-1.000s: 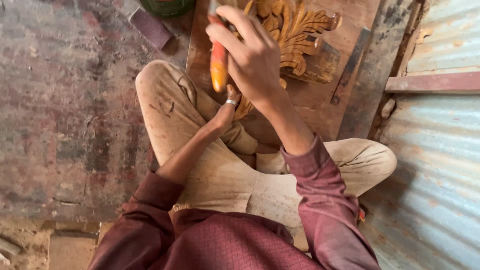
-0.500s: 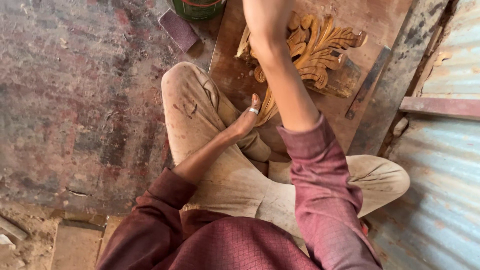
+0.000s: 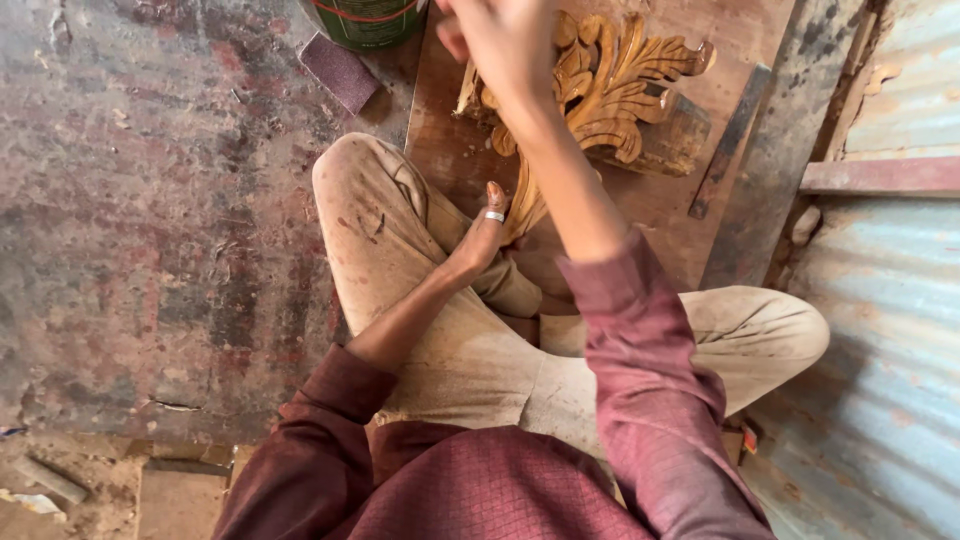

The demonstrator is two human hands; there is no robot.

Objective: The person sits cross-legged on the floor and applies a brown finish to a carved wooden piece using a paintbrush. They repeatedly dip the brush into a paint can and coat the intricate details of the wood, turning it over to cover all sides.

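Observation:
A carved wooden leaf ornament point(image 3: 625, 85), golden brown, lies on a reddish wooden board point(image 3: 655, 215) in front of my crossed legs. My left hand point(image 3: 482, 238), with a ring on one finger, rests against the ornament's lower tip and holds it down; its fingers are mostly hidden. My right hand point(image 3: 500, 45) is raised over the ornament's left side at the top edge of the view. Its fingertips are cut off, and whatever it holds is out of sight.
A green can point(image 3: 365, 20) and a maroon sanding block point(image 3: 340, 70) sit on the stained floor at the upper left. A flat metal bar point(image 3: 730, 140) lies on the board's right edge. Corrugated metal sheeting point(image 3: 880, 340) runs along the right.
My right hand, which held an orange-handled tool a second ago, has moved up to the top edge, and the tool is no longer visible. The left hand has stayed on the ornament's tip.

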